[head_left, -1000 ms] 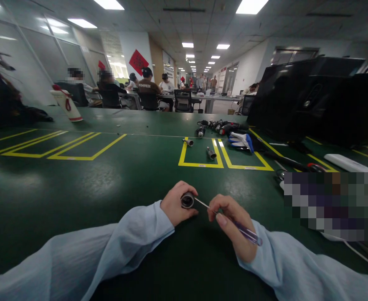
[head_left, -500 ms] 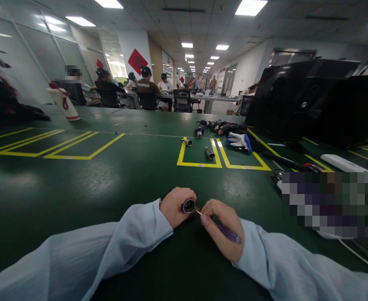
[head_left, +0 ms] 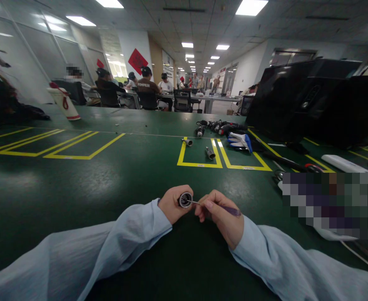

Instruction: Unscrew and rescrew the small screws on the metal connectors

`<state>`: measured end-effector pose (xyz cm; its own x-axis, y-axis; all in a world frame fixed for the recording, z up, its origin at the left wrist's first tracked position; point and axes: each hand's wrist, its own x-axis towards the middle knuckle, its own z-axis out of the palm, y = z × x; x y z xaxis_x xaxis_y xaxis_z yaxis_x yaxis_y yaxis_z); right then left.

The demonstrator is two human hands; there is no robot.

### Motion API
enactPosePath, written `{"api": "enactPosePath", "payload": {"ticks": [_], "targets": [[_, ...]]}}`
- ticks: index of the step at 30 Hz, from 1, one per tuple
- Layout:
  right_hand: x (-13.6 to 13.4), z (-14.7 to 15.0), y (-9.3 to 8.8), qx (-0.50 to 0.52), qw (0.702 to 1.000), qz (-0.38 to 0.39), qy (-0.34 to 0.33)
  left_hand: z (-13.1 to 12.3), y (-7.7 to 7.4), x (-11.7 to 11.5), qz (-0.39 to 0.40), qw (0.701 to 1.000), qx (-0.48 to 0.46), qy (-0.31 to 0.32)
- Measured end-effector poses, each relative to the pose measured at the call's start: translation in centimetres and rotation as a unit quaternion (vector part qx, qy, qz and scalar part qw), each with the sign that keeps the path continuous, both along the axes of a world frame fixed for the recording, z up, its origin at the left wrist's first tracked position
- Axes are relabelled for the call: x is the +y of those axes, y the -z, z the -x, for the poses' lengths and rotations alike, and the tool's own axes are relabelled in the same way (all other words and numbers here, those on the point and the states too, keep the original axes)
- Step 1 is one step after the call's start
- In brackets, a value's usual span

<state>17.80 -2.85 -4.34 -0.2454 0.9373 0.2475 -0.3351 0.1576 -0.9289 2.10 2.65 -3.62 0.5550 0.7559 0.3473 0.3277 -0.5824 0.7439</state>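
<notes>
My left hand (head_left: pixel 173 205) is closed around a dark cylindrical part with a round metal rim (head_left: pixel 185 200), its hollow end facing me. In my right hand (head_left: pixel 222 215) is a screwdriver with a translucent purple handle (head_left: pixel 232 210). The thin metal shaft points left and its tip reaches into the opening of the cylindrical part; what it touches inside is too small to tell. Both hands are just above the green table (head_left: pixel 133 184). Beyond them, two small metal connector-like parts, one (head_left: pixel 188 142) behind the other (head_left: pixel 210 153), lie in a yellow taped frame.
A blue and white glove (head_left: pixel 239 142) lies in the adjoining taped frame. Behind it is a heap of black cables and tools (head_left: pixel 221 126). Black monitors (head_left: pixel 299 96) stand on the right. A white cup (head_left: pixel 64 102) is at the far left. People sit at desks beyond.
The screwdriver has swung from below the rim to into the opening, its handle rising to lie more level. My left hand has tilted the cylindrical part slightly left and up.
</notes>
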Motion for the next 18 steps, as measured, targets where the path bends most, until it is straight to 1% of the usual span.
{"api": "enactPosePath", "payload": {"ticks": [3,6,9,12,14,18], "targets": [[-0.2,-0.2,-0.3,-0.034,0.999,-0.013,0.018,0.0,-0.3,-0.3,-0.014,1.000,0.026,-0.007],[-0.3,-0.3,-0.5,-0.078,0.997,-0.021,0.017,0.1,-0.7,-0.6,-0.054,0.995,0.078,-0.025],[-0.1,-0.1,-0.5,-0.047,0.999,0.000,0.001,0.1,-1.0,-0.8,-0.079,0.991,0.105,-0.022],[0.1,0.1,-0.5,0.024,0.998,0.055,-0.013,0.2,-1.0,-0.8,-0.075,0.993,0.087,-0.018],[0.1,0.3,-0.7,0.053,0.995,0.082,-0.019,0.2,-0.7,-0.6,-0.062,0.996,0.060,-0.012],[0.1,0.4,-1.1,0.077,0.993,0.089,-0.031,0.2,-0.1,-0.2,-0.029,0.999,0.010,0.022]]}}
